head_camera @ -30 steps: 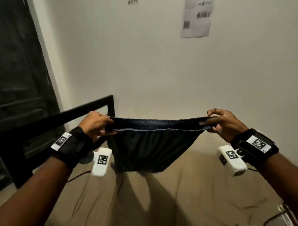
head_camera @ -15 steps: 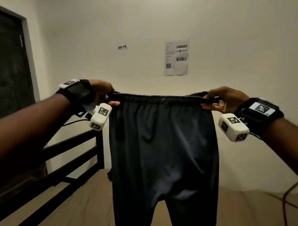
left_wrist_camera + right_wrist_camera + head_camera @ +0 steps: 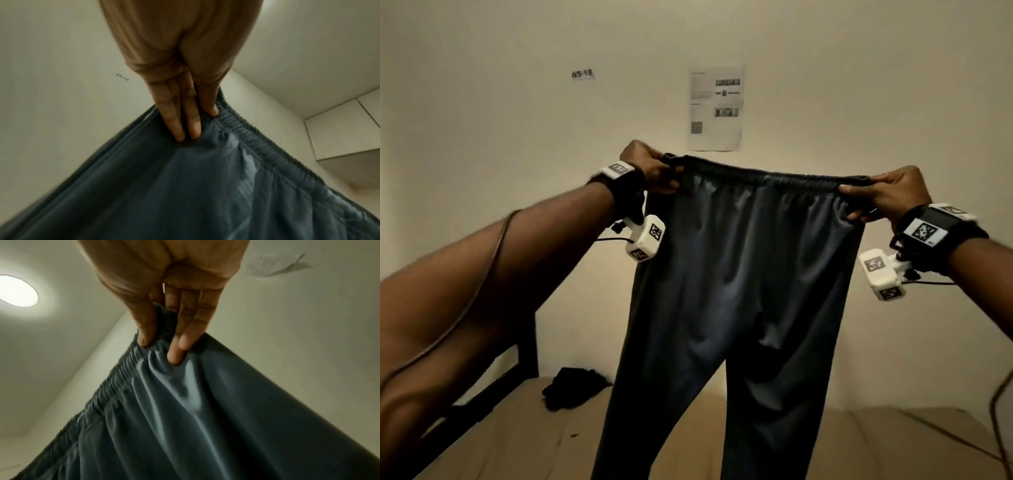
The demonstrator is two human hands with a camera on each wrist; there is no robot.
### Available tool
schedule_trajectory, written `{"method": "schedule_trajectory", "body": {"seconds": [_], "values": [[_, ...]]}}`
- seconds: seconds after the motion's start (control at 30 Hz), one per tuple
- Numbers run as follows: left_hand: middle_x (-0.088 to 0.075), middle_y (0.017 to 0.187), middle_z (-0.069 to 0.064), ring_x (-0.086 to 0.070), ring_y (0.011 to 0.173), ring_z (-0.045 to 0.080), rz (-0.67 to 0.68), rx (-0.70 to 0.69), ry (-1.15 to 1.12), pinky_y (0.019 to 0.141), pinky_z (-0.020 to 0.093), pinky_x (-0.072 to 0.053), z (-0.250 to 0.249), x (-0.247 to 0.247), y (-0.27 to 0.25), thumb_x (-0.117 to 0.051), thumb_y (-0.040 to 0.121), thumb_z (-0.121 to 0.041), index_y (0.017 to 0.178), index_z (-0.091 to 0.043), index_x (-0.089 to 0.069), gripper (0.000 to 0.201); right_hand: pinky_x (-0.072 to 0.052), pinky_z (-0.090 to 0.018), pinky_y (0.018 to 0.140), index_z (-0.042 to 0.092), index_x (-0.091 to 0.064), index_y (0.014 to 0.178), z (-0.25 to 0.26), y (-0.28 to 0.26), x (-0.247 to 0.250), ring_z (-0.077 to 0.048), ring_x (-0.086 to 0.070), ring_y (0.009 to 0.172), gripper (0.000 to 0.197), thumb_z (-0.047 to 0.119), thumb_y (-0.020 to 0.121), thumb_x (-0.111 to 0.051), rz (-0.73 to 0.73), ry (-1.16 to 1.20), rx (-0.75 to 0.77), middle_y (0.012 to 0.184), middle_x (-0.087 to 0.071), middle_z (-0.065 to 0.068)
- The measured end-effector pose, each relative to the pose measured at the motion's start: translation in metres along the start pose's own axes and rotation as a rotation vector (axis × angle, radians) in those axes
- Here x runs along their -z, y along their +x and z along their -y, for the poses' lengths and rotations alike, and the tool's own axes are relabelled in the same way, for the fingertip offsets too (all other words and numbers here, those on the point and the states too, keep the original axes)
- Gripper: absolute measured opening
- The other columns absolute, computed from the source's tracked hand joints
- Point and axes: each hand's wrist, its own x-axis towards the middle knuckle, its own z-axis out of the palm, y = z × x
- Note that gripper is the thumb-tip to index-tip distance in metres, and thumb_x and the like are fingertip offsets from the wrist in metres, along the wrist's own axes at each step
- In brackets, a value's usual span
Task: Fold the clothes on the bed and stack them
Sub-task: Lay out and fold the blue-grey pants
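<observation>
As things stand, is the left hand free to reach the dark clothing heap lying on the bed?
Probably not yet: the left hand grips the trousers by the waistband, as does the right hand. The dark heap lies uncovered well below it.

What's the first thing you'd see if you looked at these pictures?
A pair of dark trousers hangs right in the middle, legs dangling over the bed. The left hand and right hand each pinch one end of the stretchy waistband. Behind them, a printed sheet is stuck on the wall, and a dark heap of cloth lies on the bed.
</observation>
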Motion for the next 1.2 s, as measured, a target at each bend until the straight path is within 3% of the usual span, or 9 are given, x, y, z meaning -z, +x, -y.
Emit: {"method": "schedule_trajectory", "body": {"seconds": [0.2,0.47,0.63,0.73,0.83,0.93,1.07,1.13,1.2], "values": [[-0.076,0.083,0.01,-0.075,0.083,0.028,0.063,-0.181,-0.132,0.073,0.039,-0.064,-0.019,-0.037,0.024,-0.075,0.092,-0.02,0.108,-0.009,-0.075,0.019,-0.058,-0.029,0.077,0.007,-0.076,0.106,0.01,-0.022,0.058,-0.011,-0.071,0.078,0.029,0.019,0.081,-0.084,-0.148,0.042,0.325,0.087,-0.077,0.013],[-0.072,0.101,0.008,-0.071,0.094,0.017,0.087,-0.177,-0.344,0.083,0.036,-0.051,0.053,0.017,-0.029,-0.061,0.096,-0.004,0.115,-0.014,-0.072,0.024,-0.057,-0.028,0.083,0.003,-0.068,0.119,0.062,-0.162,0.024,-0.009,-0.071,0.084,0.034,0.005,0.086,-0.077,-0.001,0.038,0.4,0.098,-0.076,0.015],[-0.073,0.08,0.012,-0.073,0.081,0.032,0.053,0.074,-0.391,0.075,0.041,-0.063,0.18,0.091,-0.106,-0.05,0.096,-0.009,0.085,-0.008,-0.075,0.027,-0.05,-0.021,0.058,0.011,-0.079,0.096,0.034,-0.32,-0.065,-0.005,-0.066,0.06,0.016,0.002,0.083,-0.077,0.188,-0.063,0.463,0.073,-0.074,0.011],[-0.059,0.051,0.003,-0.059,0.041,0.017,0.015,0.354,-0.341,0.045,0.028,-0.055,0.278,0.132,-0.161,-0.034,0.102,-0.018,0.072,-0.005,-0.066,0.046,-0.047,-0.024,0.066,0.023,-0.08,0.099,-0.014,-0.429,-0.134,-0.008,-0.063,0.072,0.021,0.015,0.08,-0.079,0.418,-0.174,0.485,0.085,-0.071,0.015],[-0.05,0.048,0.002,-0.047,0.039,0.012,0.025,0.54,-0.068,0.045,0.022,-0.046,0.396,0.176,-0.221,-0.058,0.099,-0.043,0.072,-0.009,-0.063,0.044,-0.047,-0.026,0.077,0.033,-0.077,0.099,-0.077,-0.535,-0.216,-0.012,-0.058,0.083,0.012,0.029,0.087,-0.075,0.69,-0.16,0.436,0.09,-0.067,0.018],[-0.066,0.065,0.014,-0.059,0.059,0.023,0.102,0.671,0.306,0.053,0.027,-0.052,0.517,0.211,-0.286,-0.09,0.076,-0.019,0.069,-0.006,-0.069,0.025,-0.048,-0.025,0.088,0.025,-0.079,0.099,-0.15,-0.632,-0.29,-0.02,-0.061,0.087,0.011,0.025,0.091,-0.07,0.925,-0.02,0.282,0.094,-0.071,0.006],[-0.073,0.084,0.021,-0.061,0.068,0.025,0.061,0.838,0.414,0.045,0.017,-0.053,0.636,0.245,-0.362,-0.084,0.076,0.005,0.091,-0.001,-0.077,0.017,-0.031,-0.03,0.089,0.018,-0.073,0.114,-0.225,-0.738,-0.348,-0.034,-0.061,0.104,0.034,0.033,0.097,-0.047,1.12,-0.058,0.1,0.11,-0.067,-0.011],[-0.071,0.085,0.014,-0.061,0.062,0.017,0.011,0.869,0.384,0.047,0.013,-0.051,0.681,0.261,-0.386,-0.079,0.08,0.008,0.104,0.002,-0.075,0.024,-0.038,-0.029,0.092,0.021,-0.074,0.111,-0.239,-0.767,-0.372,-0.031,-0.064,0.107,0.04,0.041,0.103,-0.041,1.171,-0.026,0.0,0.111,-0.069,-0.008],[-0.069,0.078,0.008,-0.06,0.056,0.007,-0.043,0.874,0.33,0.048,0.01,-0.049,0.712,0.273,-0.398,-0.072,0.084,0.012,0.108,0.003,-0.07,0.026,-0.054,-0.032,0.089,0.023,-0.078,0.106,-0.245,-0.777,-0.393,-0.026,-0.069,0.101,0.023,0.033,0.094,-0.061,1.212,0.006,-0.173,0.105,-0.072,-0.002]]}}
